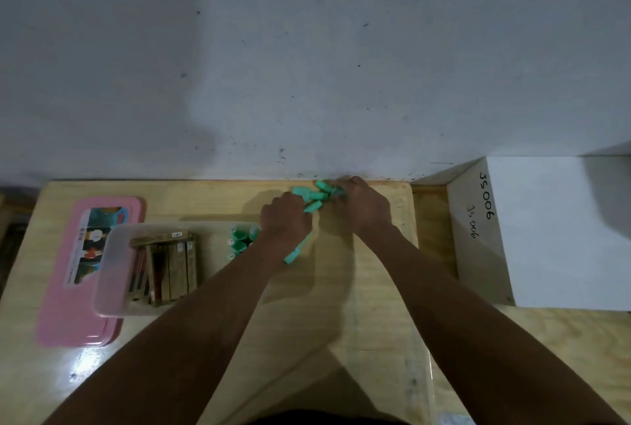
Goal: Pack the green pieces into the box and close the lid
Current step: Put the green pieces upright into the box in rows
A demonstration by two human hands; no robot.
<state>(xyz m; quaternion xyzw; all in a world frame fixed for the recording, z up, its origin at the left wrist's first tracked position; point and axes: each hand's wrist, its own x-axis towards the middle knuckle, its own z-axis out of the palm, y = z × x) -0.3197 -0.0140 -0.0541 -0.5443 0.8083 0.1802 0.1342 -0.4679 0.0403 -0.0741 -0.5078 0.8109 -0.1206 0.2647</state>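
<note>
Several green cylinder pieces (312, 196) lie in a small heap near the table's far edge, between my two hands. My left hand (285, 220) curls over the heap's left side, and a green piece (296, 253) sticks out below its wrist. My right hand (363, 204) grips pieces at the heap's right side with bent fingers. The clear plastic box (112, 274) stands to the left; it holds upright wooden blocks (164, 267) and a few green pieces (240, 240) at its right end. The pink lid (65, 305) lies flat left of the box, partly under it.
A wooden board marked "JS 006" (478, 233) with a white panel (563, 230) stands at the right of the table. A grey wall (307, 66) rises right behind the table's far edge. Bare wooden tabletop (358, 305) lies between my forearms.
</note>
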